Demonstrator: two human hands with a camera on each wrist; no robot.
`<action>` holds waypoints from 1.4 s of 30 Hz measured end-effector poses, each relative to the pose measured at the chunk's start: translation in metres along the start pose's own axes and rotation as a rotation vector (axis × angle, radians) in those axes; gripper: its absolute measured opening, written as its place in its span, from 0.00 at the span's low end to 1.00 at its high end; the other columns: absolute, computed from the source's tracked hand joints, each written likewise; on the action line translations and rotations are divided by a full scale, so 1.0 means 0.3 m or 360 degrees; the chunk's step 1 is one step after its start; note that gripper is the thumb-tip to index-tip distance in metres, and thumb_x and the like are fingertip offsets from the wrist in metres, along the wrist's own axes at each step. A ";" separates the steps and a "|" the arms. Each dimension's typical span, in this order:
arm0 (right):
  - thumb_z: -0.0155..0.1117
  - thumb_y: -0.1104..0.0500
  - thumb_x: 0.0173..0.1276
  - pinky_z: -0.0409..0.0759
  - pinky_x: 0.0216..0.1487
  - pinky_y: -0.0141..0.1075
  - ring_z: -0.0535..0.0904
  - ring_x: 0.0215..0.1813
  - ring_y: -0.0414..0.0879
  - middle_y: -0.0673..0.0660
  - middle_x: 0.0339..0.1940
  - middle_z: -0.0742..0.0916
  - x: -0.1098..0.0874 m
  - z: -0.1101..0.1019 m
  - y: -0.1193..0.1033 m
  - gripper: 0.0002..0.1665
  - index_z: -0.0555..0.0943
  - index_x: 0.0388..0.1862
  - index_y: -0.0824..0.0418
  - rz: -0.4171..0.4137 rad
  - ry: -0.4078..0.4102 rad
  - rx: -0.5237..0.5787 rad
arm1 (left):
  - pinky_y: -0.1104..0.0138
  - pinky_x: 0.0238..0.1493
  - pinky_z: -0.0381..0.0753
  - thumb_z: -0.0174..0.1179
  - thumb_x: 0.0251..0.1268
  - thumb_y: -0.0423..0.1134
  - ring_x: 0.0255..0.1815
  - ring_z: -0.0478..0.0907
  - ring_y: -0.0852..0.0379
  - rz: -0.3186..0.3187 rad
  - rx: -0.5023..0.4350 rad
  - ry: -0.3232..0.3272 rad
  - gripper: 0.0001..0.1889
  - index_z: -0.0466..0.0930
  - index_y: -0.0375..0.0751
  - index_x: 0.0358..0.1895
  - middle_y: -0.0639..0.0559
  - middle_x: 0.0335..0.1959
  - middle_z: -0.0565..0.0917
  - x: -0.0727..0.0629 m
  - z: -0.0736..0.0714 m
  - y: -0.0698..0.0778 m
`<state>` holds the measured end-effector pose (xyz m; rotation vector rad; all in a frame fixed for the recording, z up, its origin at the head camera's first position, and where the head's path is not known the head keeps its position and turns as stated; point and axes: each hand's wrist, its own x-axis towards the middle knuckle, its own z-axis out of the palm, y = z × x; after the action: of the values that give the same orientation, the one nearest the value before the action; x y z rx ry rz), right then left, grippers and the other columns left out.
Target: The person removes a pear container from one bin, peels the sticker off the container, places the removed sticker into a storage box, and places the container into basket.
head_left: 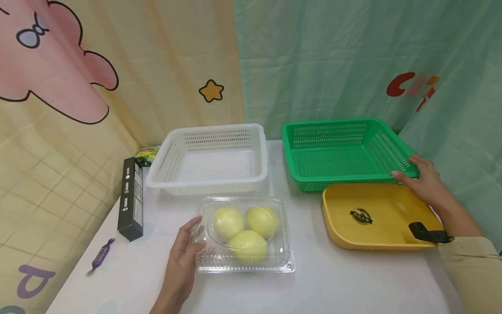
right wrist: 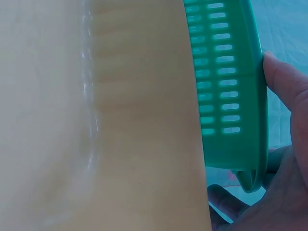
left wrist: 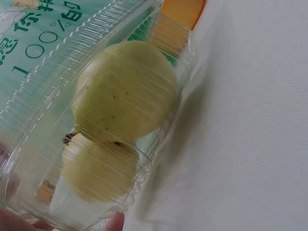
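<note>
A clear plastic clamshell box (head_left: pixel 291 244) stands at the middle front with three pale yellow-green pears (head_left: pixel 249 245) inside. My left hand (head_left: pixel 180 257) grips the box's left side; in the left wrist view its fingertips (left wrist: pixel 115 221) show at the box edge, and most of the hand is cut off. At the right, my right hand (head_left: pixel 426 182) holds the front right corner of a green slotted basket (head_left: pixel 329 178), thumb over the rim and fingers below it. Under that wrist lies a yellow tray (head_left: pixel 376 229) with a black label, just in front of the basket.
A white slotted basket (head_left: pixel 208 183) stands at the back left. Beside it are a long black box (head_left: pixel 127 200) and a colourful packet (head_left: pixel 147 155). A purple wrapped candy (head_left: pixel 101 255) lies at the left edge. Curtains (head_left: pixel 313 56) hang behind the white table (head_left: pixel 313 279).
</note>
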<state>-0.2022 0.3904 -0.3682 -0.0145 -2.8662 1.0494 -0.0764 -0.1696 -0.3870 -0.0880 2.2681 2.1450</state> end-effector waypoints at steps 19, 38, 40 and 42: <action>0.46 0.45 0.72 0.36 0.61 0.75 0.29 0.70 0.80 0.76 0.74 0.37 -0.004 0.007 -0.003 0.49 0.37 0.73 0.74 -0.0040 0.0008 0.0057 | 0.63 0.56 0.77 0.43 0.66 0.28 0.73 0.51 0.49 -0.0006 -0.0214 0.0011 0.29 0.56 0.50 0.70 0.54 0.74 0.52 -0.006 0.009 0.087; 0.46 0.45 0.73 0.38 0.61 0.76 0.29 0.70 0.80 0.75 0.74 0.37 -0.005 0.009 0.005 0.49 0.37 0.73 0.74 -0.0048 0.0006 0.0060 | 0.55 0.60 0.73 0.40 0.67 0.28 0.74 0.52 0.52 0.0036 -0.0351 0.0004 0.28 0.56 0.51 0.70 0.56 0.74 0.54 0.023 0.064 0.193; 0.46 0.45 0.73 0.38 0.61 0.76 0.29 0.70 0.80 0.75 0.74 0.37 -0.004 0.009 0.008 0.49 0.37 0.73 0.74 -0.0051 0.0007 0.0064 | 0.54 0.61 0.72 0.40 0.67 0.28 0.74 0.52 0.52 0.0048 -0.0341 0.0000 0.28 0.56 0.53 0.70 0.57 0.75 0.53 0.029 0.069 0.201; 0.46 0.45 0.73 0.38 0.61 0.76 0.28 0.70 0.80 0.75 0.74 0.37 -0.003 0.009 0.009 0.49 0.37 0.73 0.75 -0.0055 0.0008 0.0066 | 0.54 0.61 0.72 0.40 0.67 0.28 0.75 0.52 0.52 0.0069 -0.0360 -0.0002 0.28 0.56 0.53 0.70 0.57 0.75 0.53 0.034 0.075 0.209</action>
<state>-0.2018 0.3908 -0.3721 0.0346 -2.8287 1.1005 -0.0905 -0.1441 -0.3262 -0.0405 2.0359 2.4140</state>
